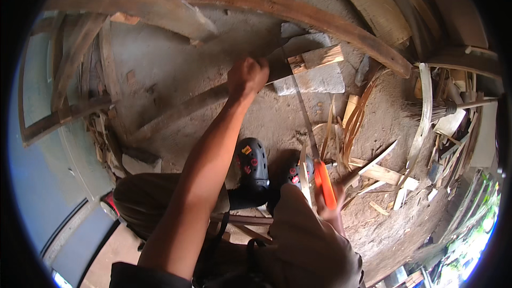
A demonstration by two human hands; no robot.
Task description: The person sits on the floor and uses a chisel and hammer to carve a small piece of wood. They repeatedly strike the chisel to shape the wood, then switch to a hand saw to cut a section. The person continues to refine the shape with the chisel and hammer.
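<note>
My left hand [247, 76] is stretched forward and closed around the top of a long wooden plank [181, 109] that slants down to the left over the dirt floor. My right hand [329, 208] grips the orange handle of a hand saw [324, 181], mostly hidden behind my knee. The saw's thin blade [300, 101] runs up toward a short wooden block [314, 57] that rests on a grey stone slab [312, 77]. My feet in dark clogs [252, 162] stand just below the plank.
Curved wooden beams [298, 16] arch across the top. Thin wood strips and offcuts [373, 168] litter the ground on the right, beside a broom [426, 109]. More planks and scraps [69, 112] pile up on the left next to a grey-blue panel [37, 181].
</note>
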